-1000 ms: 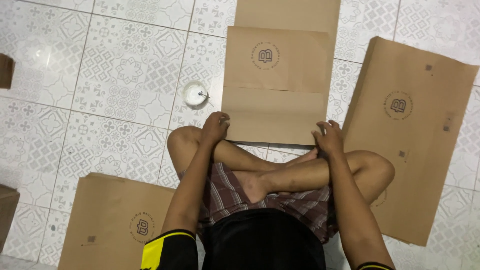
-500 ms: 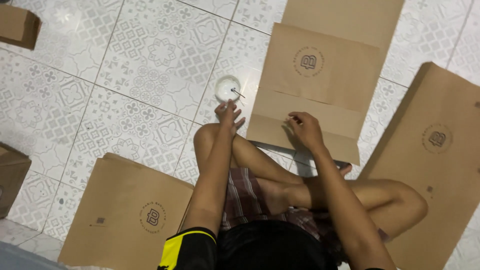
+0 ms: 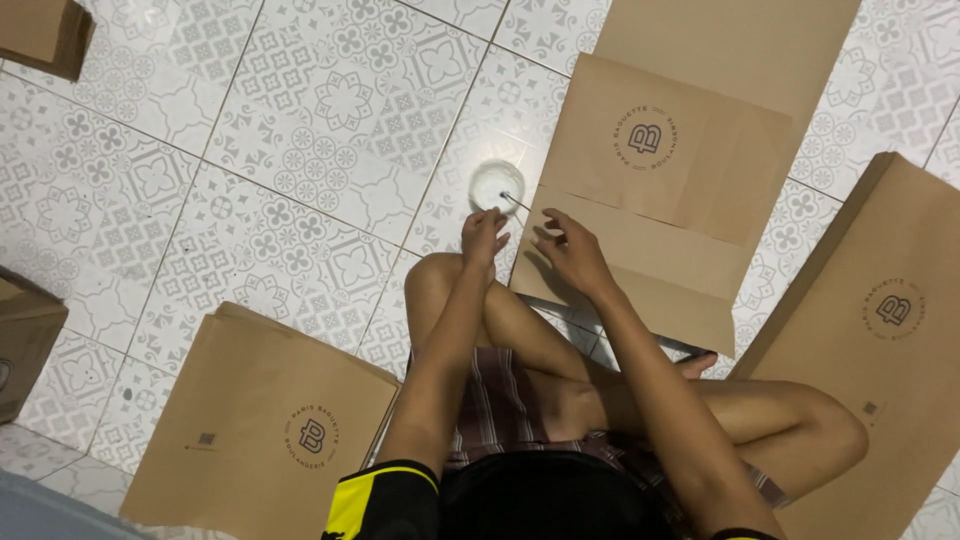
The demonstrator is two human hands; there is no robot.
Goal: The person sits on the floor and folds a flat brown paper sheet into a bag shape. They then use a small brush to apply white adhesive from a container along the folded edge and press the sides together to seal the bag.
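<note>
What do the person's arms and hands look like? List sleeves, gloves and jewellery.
Both arms are bare from the upper arm down. The left hand and right hand wear no gloves, and no rings, watch or bracelets show. The left sleeve is short: black with a yellow panel. Only a dark edge of the right sleeve shows.

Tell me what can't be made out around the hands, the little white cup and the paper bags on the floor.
Head view, the only one:
- White cup: its contents are washed out by glare; the thin stick in it is too small to identify.
- Left hand: seen from behind, so any grip is hidden.
- Right hand: its fingertips on the folded bag are too small to show pressing or pinching.
- Right-side bag: cut off by the frame edge.
- Corner boxes: cropped.
</note>
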